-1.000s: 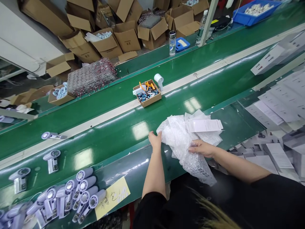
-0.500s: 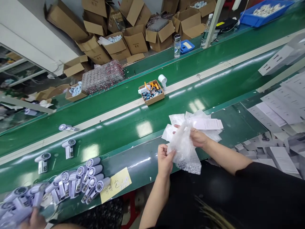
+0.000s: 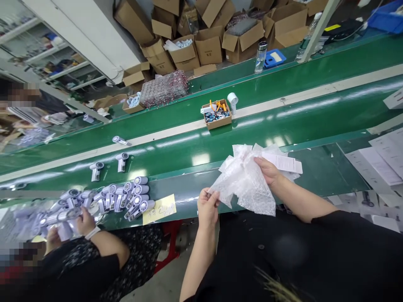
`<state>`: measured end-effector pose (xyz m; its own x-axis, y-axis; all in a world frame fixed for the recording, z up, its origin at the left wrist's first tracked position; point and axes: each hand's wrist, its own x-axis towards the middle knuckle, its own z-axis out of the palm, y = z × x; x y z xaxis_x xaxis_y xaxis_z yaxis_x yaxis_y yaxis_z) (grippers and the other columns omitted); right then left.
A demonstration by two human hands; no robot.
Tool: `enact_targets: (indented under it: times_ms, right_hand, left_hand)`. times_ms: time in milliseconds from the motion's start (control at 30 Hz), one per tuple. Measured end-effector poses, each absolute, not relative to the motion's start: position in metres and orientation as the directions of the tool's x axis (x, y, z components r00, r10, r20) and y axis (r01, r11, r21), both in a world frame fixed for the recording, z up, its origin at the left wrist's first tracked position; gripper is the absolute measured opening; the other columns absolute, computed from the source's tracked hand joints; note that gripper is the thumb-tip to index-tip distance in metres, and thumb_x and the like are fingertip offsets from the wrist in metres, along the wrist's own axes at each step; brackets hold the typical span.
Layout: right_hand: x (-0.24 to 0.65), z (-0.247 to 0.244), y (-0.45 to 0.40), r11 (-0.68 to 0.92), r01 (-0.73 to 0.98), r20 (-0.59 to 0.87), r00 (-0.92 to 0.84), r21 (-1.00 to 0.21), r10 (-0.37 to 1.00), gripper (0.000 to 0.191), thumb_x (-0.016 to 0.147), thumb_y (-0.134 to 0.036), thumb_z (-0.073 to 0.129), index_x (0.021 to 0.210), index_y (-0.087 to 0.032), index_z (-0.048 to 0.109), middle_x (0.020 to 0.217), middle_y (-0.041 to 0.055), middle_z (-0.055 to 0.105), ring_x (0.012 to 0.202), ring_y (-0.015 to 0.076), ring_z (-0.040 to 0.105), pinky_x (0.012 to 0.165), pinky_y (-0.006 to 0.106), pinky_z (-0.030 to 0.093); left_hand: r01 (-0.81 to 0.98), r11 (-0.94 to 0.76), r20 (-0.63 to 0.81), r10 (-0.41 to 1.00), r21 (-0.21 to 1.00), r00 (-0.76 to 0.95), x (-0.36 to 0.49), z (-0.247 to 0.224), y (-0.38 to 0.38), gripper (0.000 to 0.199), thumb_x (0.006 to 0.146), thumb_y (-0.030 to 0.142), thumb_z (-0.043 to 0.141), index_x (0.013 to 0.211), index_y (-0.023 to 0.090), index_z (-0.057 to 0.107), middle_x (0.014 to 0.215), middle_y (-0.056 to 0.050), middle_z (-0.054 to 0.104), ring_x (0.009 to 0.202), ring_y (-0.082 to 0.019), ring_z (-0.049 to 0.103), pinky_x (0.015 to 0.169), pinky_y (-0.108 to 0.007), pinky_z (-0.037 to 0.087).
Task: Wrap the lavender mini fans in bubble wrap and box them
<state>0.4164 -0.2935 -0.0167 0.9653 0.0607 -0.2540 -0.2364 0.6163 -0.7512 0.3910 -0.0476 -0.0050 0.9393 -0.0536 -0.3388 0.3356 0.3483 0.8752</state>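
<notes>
Two-handed pinch — left fingers [image 3: 215, 196], right fingers [image 3: 260, 162] | gripping crinkled, translucent bubble wrap [image 3: 244, 182] | oblong white box [image 3: 283, 162] beside

Bright — square glare on green belt [image 3: 252, 132], light likely from overhead. Bubble wrap [image 3: 253, 186] fairly sharp; lilac devices [image 3: 27, 222] far left smeared. Wide-angle stretch at edges — hazy spot over black shirt [image 3: 252, 268].

This is a factory floor: 2 long green lanes [image 3: 176, 144] run side by side, cardboard cartons [image 3: 209, 45] crowd beyond, and identical lavender devices [image 3: 140, 189] and bubble-wrap bags [image 3: 256, 191] occupy the near side.
</notes>
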Motion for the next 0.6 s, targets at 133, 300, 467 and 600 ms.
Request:
enact_targets:
  times_ms: [133,300,467,600]
  right_hand:
    - [0.411,-0.009,-0.317,0.352,-0.166,-0.156,0.986,-0.921,0.056,0.047,0.071,-0.046,0.070,0.109,-0.020,0.062,0.125,0.0110,0.055,0.117,0.0279,0.050,0.096,0.045,0.043]
    - [0.387,0.032,-0.307,-0.075,0.292,0.198,0.796,-0.954,0.572,0.014,0.080,-0.031,0.064,0.084,-0.022,0.073,0.151,-0.0004,0.019,0.136,0.0294,0.023,0.108,0.045,0.029]
    - [0.377,0.013,-0.251,-0.218,0.547,0.351,0.745,-0.809,0.567,0.015,0.083,-0.021,0.058,0.088,-0.021,0.072,0.153,0.0008,0.008,0.140,0.0309,0.011,0.112,0.049,0.018]
    - [0.384,-0.017,-0.251,-0.251,0.504,0.390,0.834,-0.826,0.391,0.022,0.089,-0.025,0.048,0.099,-0.020,0.067,0.131,0.0112,0.045,0.120,0.0221,0.045,0.101,0.040,0.038]
  left_hand:
    - [0.182,0.282,-0.264,0.287,0.942,0.921,0.401,0.001,-0.041,0.054,0.067,0.030,0.069,0.115,0.024,0.046,0.050,0.012,0.043,0.036,-0.003,0.035,0.039,-0.015,0.025]
    - [0.269,0.305,-0.343,0.225,0.914,0.912,0.409,0.014,-0.052,0.040,0.065,0.031,0.070,0.101,0.016,0.059,0.058,0.005,0.054,0.042,-0.005,0.045,0.038,-0.016,0.030]
    - [0.480,0.379,-0.461,-0.146,0.791,0.875,0.395,0.016,-0.064,0.042,0.065,0.034,0.075,0.100,0.015,0.063,0.092,-0.008,0.068,0.078,-0.017,0.064,0.058,-0.023,0.045]
    - [0.500,0.132,-0.446,-0.299,0.856,0.844,0.386,0.008,-0.051,0.036,0.066,0.033,0.075,0.097,0.016,0.068,0.090,-0.008,0.070,0.080,-0.019,0.063,0.077,-0.032,0.047]
